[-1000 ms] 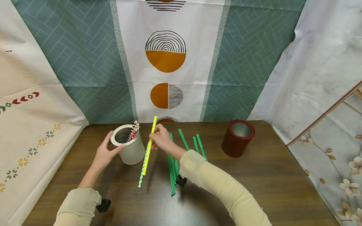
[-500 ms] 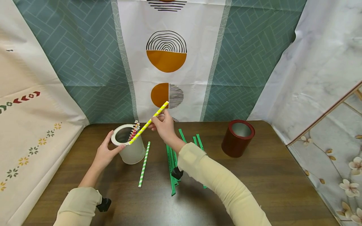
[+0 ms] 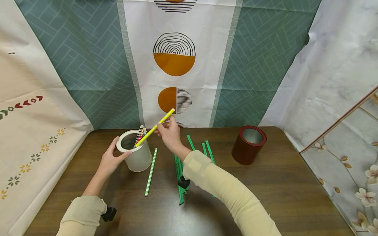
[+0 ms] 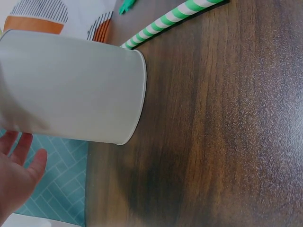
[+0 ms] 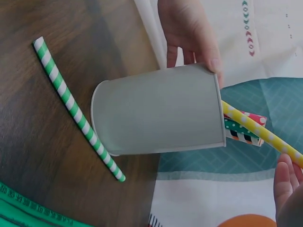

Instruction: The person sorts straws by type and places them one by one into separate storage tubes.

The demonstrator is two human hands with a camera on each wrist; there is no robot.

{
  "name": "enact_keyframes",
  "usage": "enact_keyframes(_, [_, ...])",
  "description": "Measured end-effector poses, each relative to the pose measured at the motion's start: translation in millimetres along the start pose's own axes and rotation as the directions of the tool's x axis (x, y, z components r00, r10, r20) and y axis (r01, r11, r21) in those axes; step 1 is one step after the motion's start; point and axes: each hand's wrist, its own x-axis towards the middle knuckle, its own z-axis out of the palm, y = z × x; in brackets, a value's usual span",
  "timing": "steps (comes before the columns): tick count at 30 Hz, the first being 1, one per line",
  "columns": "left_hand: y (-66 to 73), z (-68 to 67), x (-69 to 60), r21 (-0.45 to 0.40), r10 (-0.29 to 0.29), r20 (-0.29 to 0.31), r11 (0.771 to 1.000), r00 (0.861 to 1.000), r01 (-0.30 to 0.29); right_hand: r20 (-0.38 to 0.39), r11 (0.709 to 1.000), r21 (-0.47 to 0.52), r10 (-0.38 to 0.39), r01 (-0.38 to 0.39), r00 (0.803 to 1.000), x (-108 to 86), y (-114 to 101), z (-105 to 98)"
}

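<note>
My right hand (image 3: 170,133) pinches a yellow dotted straw (image 3: 154,129) near its upper part, tilted, with its lower end at the mouth of a white can (image 3: 138,161). Fingers and thumb of my left hand (image 3: 109,159) grip the can's rim from the left. Several patterned straws (image 3: 140,135) lean inside the can. In the right wrist view the yellow straw (image 5: 265,134) crosses the rim beside patterned straws (image 5: 246,128). A green-and-white striped straw (image 3: 151,172) lies on the table just right of the can.
Several green wrapped straws (image 3: 179,177) lie on the brown table (image 3: 127,213), partly under my right forearm. A dark red can (image 3: 247,149) stands at the back right. Patterned cloth (image 3: 97,65) hangs behind the table.
My right hand has lifted the yellow straw from beside the striped straw and tilted it, bringing its lower end left to the white can's mouth. The left hand has stayed on the rim.
</note>
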Motion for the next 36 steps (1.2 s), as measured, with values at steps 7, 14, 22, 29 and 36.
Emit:
enact_keyframes(7, [0.7, -0.4, 0.3, -0.009, -0.007, -0.002, 1.0, 1.0, 0.007, 0.064, 0.99, -0.136, -0.033, 0.042, 0.997, 3.2, -1, 5])
enact_keyframes(14, [2.5, -0.7, -0.4, 0.0, -0.016, 0.006, 1.0, 1.0, 0.016, 0.133, 0.957, -0.28, -0.045, 0.081, 0.99, 5.4, -3, 11])
enact_keyframes(22, [1.0, 0.7, 0.4, -0.009, -0.017, 0.005, 1.0, 1.0, 0.017, 0.207, 0.928, -0.356, -0.032, 0.106, 0.978, 6.1, 2, 16])
enact_keyframes(29, [-0.6, 1.4, 1.4, -0.015, -0.008, -0.002, 1.0, 1.0, 0.008, 0.238, 0.924, -0.374, 0.013, 0.079, 0.971, 3.7, 13, 14])
enact_keyframes(36, [-2.0, 0.8, 1.8, -0.01, -0.014, -0.008, 1.0, 1.0, 0.014, 0.235, 0.939, -0.342, 0.048, 0.037, 0.971, -0.1, 23, 9])
